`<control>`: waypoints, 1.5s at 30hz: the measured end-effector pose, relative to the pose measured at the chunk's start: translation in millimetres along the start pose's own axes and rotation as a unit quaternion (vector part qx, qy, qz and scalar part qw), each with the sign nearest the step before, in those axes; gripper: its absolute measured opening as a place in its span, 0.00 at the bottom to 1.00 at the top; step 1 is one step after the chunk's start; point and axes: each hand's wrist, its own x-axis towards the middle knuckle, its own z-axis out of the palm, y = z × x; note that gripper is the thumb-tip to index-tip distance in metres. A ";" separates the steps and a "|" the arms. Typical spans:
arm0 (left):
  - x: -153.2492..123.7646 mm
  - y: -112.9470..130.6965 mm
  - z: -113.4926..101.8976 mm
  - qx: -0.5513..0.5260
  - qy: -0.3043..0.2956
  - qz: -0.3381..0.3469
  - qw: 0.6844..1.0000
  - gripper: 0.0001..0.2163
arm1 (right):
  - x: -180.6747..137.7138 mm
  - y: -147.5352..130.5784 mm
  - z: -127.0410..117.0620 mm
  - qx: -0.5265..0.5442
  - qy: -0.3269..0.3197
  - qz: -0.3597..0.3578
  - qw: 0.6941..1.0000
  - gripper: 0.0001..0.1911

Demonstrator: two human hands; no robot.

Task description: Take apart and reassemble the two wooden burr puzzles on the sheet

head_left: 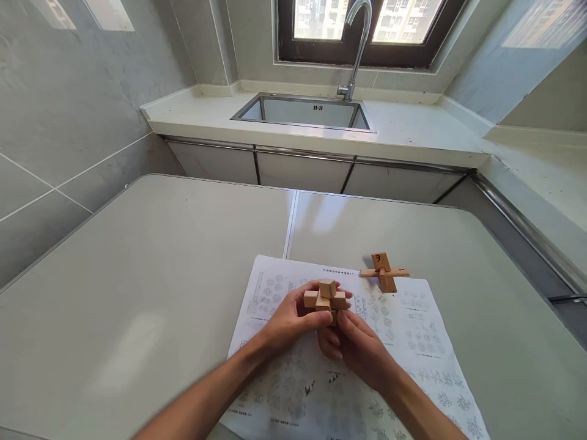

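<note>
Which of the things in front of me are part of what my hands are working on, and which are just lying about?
In hand:
- wooden block puzzle, held by left hand and right hand
- second wooden puzzle, on the sheet
- printed diagram sheet, under both

Lying about:
- grey table
- sink
- tap
- window

Table (pixel 137 293): pale grey, smooth top with rounded corners, a seam running down the middle from the far edge.
Paper sheet (pixel 413 342): white, printed with small diagrams, flat on the table at the near edge, just right of the seam.
Wooden cross (pixel 384 272): small jointed piece resting on the sheet's far right corner.
</note>
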 end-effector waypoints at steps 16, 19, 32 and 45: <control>-2.5 1.6 -0.9 -0.027 -0.040 -0.005 0.999 0.33 | -1.9 -6.3 2.7 0.095 -0.054 0.057 0.992 0.24; -2.0 2.0 -1.4 -0.009 -0.034 0.003 0.999 0.34 | -1.0 -2.3 0.4 0.098 -0.022 0.034 0.994 0.22; -0.5 2.4 -0.7 0.022 -0.010 0.030 0.999 0.33 | 0.0 3.1 -4.8 0.107 0.002 0.012 0.994 0.22; -0.5 1.7 2.0 0.013 0.011 0.027 1.000 0.33 | -0.2 3.2 -2.4 0.127 0.011 0.026 0.992 0.19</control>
